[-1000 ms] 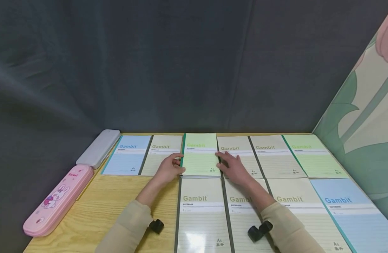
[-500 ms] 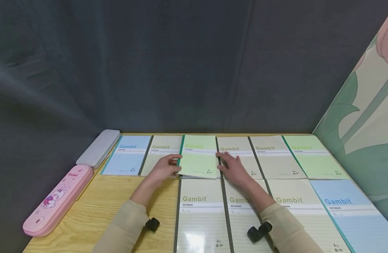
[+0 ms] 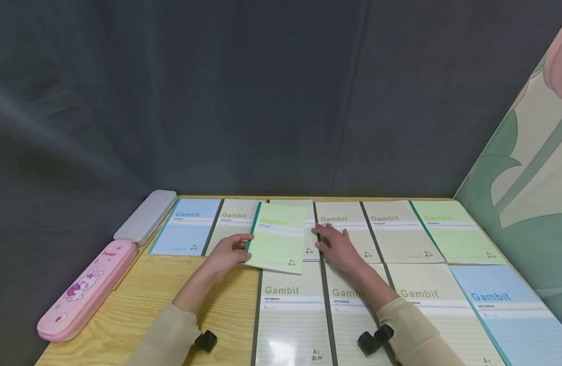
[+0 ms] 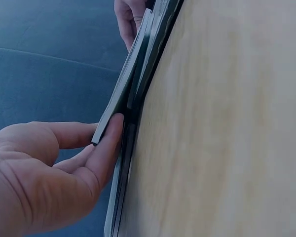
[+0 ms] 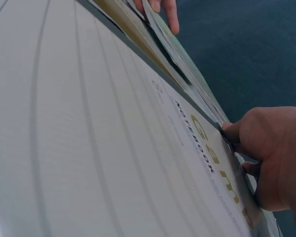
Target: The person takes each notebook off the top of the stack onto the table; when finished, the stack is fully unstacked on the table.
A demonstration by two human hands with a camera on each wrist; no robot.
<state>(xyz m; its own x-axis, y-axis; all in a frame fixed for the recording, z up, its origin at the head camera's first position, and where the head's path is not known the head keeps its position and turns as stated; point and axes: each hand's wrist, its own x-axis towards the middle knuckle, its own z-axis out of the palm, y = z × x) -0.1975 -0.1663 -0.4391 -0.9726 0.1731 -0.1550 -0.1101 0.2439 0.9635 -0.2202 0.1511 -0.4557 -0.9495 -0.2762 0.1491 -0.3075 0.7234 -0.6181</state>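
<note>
A light green notebook (image 3: 278, 244) with a dark green spine is tilted, its left edge raised. My left hand (image 3: 226, 254) pinches that spine edge between thumb and fingers; the left wrist view shows the raised notebook edge (image 4: 116, 94) between the fingertips. Under it, a pale notebook (image 3: 310, 238) shows along the right side. My right hand (image 3: 340, 249) is just right of this pale notebook, fingertips at its edge and over the neighbouring pale notebook (image 3: 337, 208). From the right wrist, the right hand (image 5: 276, 153) touches the notebooks' edges, with fingertips partly hidden.
Pale, blue and green notebooks lie in two rows on the wooden table (image 3: 180, 295). A pink pencil case (image 3: 86, 290) and a white case (image 3: 145, 216) lie at the left edge. A dark curtain (image 3: 281, 101) hangs behind; a patterned panel (image 3: 528, 203) stands right.
My left hand has drawn the green notebook left and toward me, tilting it and uncovering the pale notebook beneath. My right hand has stayed nearly in place.
</note>
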